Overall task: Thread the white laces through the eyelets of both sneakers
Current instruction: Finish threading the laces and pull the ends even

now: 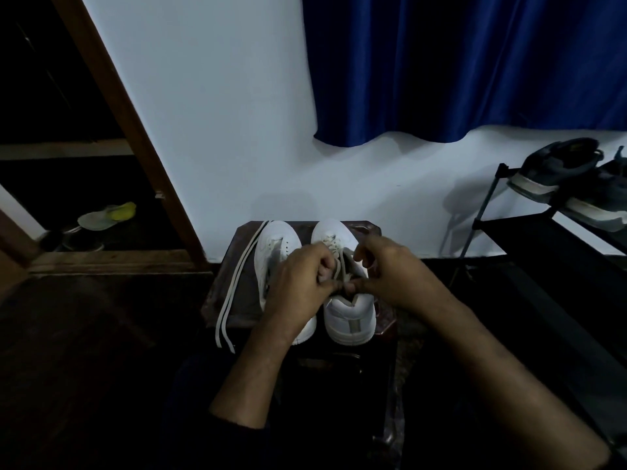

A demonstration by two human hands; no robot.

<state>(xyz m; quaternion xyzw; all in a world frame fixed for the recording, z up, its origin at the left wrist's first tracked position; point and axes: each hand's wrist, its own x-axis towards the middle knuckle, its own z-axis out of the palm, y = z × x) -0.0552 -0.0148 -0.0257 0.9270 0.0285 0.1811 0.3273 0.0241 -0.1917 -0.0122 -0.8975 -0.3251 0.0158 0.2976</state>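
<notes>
Pinching limp white lace (340, 270) with left hand (298, 279) and right hand (390, 269) above right sneaker (349, 320); soft, best held near tip.

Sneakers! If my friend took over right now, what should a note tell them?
Left hand and right hand: each pinches the lace over the right sneaker.
Both sneakers sit side by side on the small dark table, toes toward the wall.
Done: right sneaker laced near the toe.
Left: finish its upper eyelets; left sneaker looks unlaced, its spare lace lying beside it on the table.
</notes>
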